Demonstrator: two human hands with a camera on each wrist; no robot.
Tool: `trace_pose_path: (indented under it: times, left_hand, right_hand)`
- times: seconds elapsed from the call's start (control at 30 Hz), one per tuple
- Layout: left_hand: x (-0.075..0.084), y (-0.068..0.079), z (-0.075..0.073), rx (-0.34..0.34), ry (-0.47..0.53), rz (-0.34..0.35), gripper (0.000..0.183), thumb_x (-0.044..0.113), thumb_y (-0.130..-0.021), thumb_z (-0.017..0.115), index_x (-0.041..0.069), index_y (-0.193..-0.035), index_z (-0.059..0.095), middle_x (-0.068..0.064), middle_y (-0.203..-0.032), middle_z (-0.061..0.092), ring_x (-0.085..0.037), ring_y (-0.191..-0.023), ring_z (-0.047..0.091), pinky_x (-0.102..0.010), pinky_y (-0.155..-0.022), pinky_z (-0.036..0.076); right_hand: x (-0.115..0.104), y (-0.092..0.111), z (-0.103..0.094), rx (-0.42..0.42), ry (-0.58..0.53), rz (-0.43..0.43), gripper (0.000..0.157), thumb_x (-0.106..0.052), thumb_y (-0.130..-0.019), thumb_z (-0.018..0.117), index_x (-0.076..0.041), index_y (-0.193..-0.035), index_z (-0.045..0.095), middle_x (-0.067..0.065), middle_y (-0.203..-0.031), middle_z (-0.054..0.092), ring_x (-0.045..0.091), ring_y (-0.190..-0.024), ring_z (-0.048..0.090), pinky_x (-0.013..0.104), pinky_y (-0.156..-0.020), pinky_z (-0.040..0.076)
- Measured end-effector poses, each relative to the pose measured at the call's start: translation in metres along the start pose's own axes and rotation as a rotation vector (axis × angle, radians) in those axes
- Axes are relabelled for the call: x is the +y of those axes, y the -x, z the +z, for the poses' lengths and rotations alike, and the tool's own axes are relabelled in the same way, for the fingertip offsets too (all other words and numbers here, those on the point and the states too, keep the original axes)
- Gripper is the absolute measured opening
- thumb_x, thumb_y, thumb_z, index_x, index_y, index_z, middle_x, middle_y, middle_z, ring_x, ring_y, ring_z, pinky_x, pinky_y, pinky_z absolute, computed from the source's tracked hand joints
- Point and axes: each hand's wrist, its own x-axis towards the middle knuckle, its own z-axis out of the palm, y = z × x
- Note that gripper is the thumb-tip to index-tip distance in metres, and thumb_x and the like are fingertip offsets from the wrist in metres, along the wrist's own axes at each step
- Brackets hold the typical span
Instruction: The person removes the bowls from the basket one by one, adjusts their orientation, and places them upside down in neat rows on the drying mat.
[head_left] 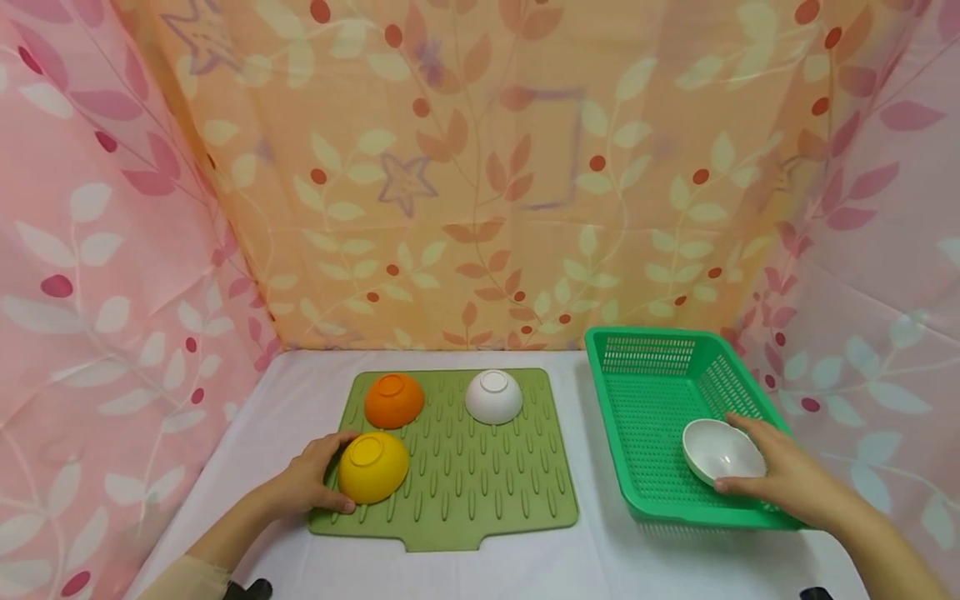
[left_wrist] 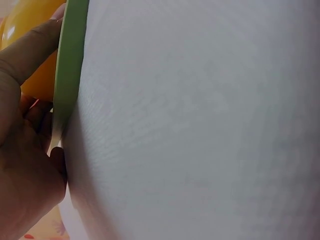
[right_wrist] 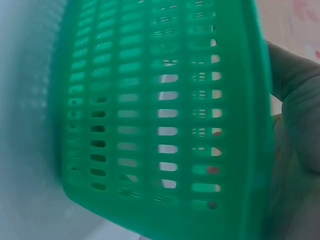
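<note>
In the head view my left hand [head_left: 306, 482] holds an upside-down yellow bowl [head_left: 381, 473] at the near left of a green drying mat [head_left: 480, 508]. Its thumb lies on the near side and its fingers reach behind. The left wrist view shows the hand [left_wrist: 25, 165] beside the mat's edge [left_wrist: 72, 55] and part of the yellow bowl [left_wrist: 30, 22]. My right hand [head_left: 791, 482] grips a white bowl [head_left: 716, 448], open side up, between thumb and fingers inside a green basket [head_left: 609, 425]. In the right wrist view the basket wall [right_wrist: 230, 150] hides that bowl.
An orange bowl [head_left: 393, 408] lies upside down behind the yellow one. Another white bowl [head_left: 493, 402], also inverted, is at the mat's back right. Mat and basket stand on a white-covered table [head_left: 540, 567], with patterned cloth [head_left: 480, 167] at the back and both sides.
</note>
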Motion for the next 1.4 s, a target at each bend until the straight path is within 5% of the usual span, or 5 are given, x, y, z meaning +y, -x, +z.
trace_pose_path:
  times: [0.4,0.8,1.13,1.4]
  left_hand:
    - [0.002,0.001,0.000,0.003,-0.011,-0.009,0.113,0.054,-0.065,0.093,0.020,-0.156,0.036,-0.012,-0.157,0.040,-0.042,-0.145,0.031,-0.078,-0.111,0.021]
    - [0.002,0.002,-0.001,0.002,-0.012,0.006,0.112,0.054,-0.067,0.092,0.020,-0.157,0.036,-0.012,-0.157,0.040,-0.043,-0.144,0.031,-0.079,-0.111,0.020]
    - [0.002,0.000,-0.001,0.001,-0.008,0.005,0.110,0.054,-0.067,0.092,0.021,-0.156,0.036,-0.012,-0.158,0.039,-0.042,-0.144,0.031,-0.081,-0.109,0.019]
    - [0.002,0.001,-0.001,-0.007,-0.004,-0.011,0.110,0.053,-0.067,0.092,0.021,-0.156,0.036,-0.012,-0.158,0.039,-0.042,-0.144,0.030,-0.081,-0.109,0.017]
  right_hand:
    - [0.010,-0.010,0.016,-0.046,0.070,0.045,0.117,-0.044,-0.067,0.094,0.016,-0.148,0.034,0.043,-0.144,0.039,0.066,-0.131,0.029,0.082,-0.098,0.027]
    - [0.017,-0.021,0.019,-0.073,0.089,0.064,0.124,-0.046,-0.063,0.096,0.018,-0.147,0.031,0.044,-0.142,0.038,0.065,-0.126,0.036,0.082,-0.095,0.034]
    - [0.021,-0.027,0.017,-0.003,0.264,0.080,0.126,-0.048,-0.053,0.099,0.023,-0.138,0.040,0.048,-0.132,0.046,0.066,-0.117,0.042,0.080,-0.090,0.038]
    - [0.018,-0.027,0.020,0.004,0.255,0.045,0.127,-0.057,-0.050,0.097,0.016,-0.139,0.045,0.041,-0.129,0.052,0.060,-0.115,0.048,0.077,-0.088,0.040]
